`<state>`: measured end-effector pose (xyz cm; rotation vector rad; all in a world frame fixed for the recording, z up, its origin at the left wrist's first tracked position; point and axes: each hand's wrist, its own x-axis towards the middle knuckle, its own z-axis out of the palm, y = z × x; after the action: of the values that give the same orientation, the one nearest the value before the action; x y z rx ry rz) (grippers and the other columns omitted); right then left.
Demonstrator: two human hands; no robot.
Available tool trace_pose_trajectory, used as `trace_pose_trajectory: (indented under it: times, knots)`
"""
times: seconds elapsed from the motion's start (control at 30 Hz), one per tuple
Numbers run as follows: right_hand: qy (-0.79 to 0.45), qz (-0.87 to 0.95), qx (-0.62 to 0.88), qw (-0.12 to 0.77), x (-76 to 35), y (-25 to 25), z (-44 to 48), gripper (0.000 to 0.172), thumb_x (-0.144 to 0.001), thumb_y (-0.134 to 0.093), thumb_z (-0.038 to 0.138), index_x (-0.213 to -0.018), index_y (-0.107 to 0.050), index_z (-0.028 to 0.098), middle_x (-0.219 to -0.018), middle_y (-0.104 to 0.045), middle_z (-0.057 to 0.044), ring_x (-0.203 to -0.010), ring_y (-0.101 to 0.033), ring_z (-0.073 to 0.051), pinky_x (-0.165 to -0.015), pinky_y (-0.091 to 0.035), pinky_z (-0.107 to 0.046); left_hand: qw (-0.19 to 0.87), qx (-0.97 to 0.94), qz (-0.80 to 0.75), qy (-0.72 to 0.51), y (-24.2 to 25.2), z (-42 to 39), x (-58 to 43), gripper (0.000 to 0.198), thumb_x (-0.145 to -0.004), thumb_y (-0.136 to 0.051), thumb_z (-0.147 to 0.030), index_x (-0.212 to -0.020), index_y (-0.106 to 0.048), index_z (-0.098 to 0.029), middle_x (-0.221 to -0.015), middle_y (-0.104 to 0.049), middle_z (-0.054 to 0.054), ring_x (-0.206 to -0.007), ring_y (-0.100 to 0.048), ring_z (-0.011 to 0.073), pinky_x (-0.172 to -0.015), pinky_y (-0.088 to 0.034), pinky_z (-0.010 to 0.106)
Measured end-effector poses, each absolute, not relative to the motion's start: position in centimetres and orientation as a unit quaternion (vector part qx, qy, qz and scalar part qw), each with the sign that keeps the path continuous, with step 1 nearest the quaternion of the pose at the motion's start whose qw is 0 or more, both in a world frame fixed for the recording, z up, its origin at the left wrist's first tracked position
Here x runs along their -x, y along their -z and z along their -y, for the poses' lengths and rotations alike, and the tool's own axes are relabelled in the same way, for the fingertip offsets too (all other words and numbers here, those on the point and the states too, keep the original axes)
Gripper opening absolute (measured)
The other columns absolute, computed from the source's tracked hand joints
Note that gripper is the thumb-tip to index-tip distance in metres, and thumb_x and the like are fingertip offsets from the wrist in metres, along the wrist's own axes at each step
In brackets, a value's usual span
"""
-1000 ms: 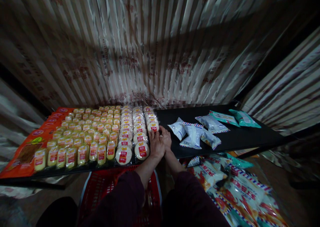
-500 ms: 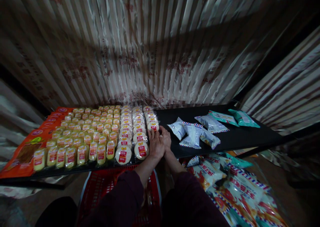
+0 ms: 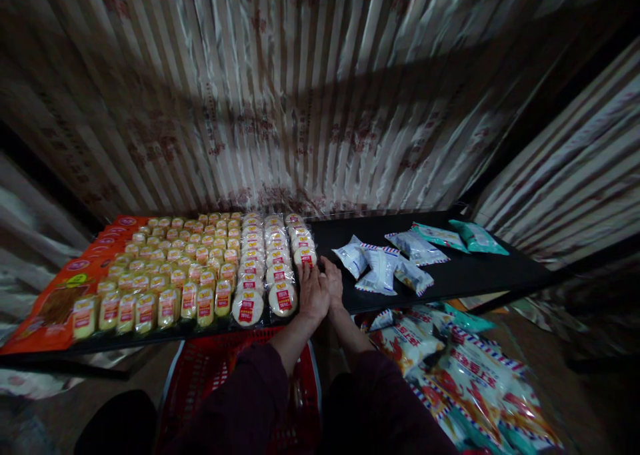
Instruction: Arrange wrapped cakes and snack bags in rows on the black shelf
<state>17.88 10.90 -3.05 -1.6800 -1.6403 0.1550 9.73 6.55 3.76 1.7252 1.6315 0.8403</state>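
Observation:
My left hand [image 3: 313, 293] has its fingers closed on the front packet of round white rice crackers [image 3: 305, 256] in the rightmost row. Pressed close beside it, my right hand [image 3: 333, 283] has its fingers bent inward; whatever lies between the two palms is hidden. Left of my hands run two longer rows of the same crackers in clear wrap, with one front packet [image 3: 283, 299] and another front packet [image 3: 247, 308] nearest me. Beyond them stand many small yellow wrapped cakes [image 3: 169, 307] in lines.
Orange bags [image 3: 53, 308] overlap at the left end of the black table [image 3: 467, 275]. To the right lie several white packets [image 3: 380, 268] and teal packets [image 3: 477, 237]. Below are a red basket [image 3: 193, 368] and a heap of large snack bags [image 3: 470, 375]. A striped curtain [image 3: 300, 108] hangs behind.
The front packet in the rightmost row sits slightly nearer me, with my left fingers over its label. My hands stay together in almost the same place. The view has shifted slightly.

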Motion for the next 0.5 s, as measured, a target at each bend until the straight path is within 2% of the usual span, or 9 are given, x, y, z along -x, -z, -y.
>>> trace_pose_trajectory:
  times: [0.1, 0.33, 0.5]
  knots:
    - [-0.059, 0.641, 0.664, 0.381, -18.0, 3.0, -10.3, 0.047, -0.077, -0.039, 0.013, -0.121, -0.057, 0.015, -0.115, -0.064, -0.012, -0.105, -0.056, -0.023, -0.094, -0.041, -0.037, 0.308, -0.654, -0.612, -0.321, -3.9, -6.1, -9.8, 0.053, -0.091, -0.025, -0.024, -0.129, -0.051, 0.0, -0.146, -0.039, 0.018, -0.144, -0.018, 0.0224, -0.12, -0.009, 0.038]
    - [-0.051, 0.662, 0.664, 0.344, -17.7, 2.2, -8.4, 0.041, -0.08, -0.039, 0.012, -0.115, -0.06, 0.011, -0.116, -0.063, -0.014, -0.109, -0.055, -0.021, -0.096, -0.039, -0.033, 0.3, -0.638, -0.617, -0.348, -3.4, -4.9, -9.6, 0.046, -0.089, -0.032, -0.024, -0.124, -0.058, -0.009, -0.144, -0.045, 0.014, -0.143, -0.023, 0.0234, -0.119, -0.016, 0.041]
    - [-0.064, 0.669, 0.652, 0.35, -16.9, 1.7, -6.5, 0.039, -0.08, -0.04, 0.01, -0.113, -0.061, 0.014, -0.113, -0.065, -0.011, -0.107, -0.056, -0.02, -0.094, -0.041, -0.032, 0.327, -0.616, -0.603, -0.386, -3.7, -3.4, -10.5, 0.043, -0.087, -0.034, -0.018, -0.118, -0.062, -0.011, -0.139, -0.05, 0.013, -0.139, -0.032, 0.0233, -0.118, -0.019, 0.042]
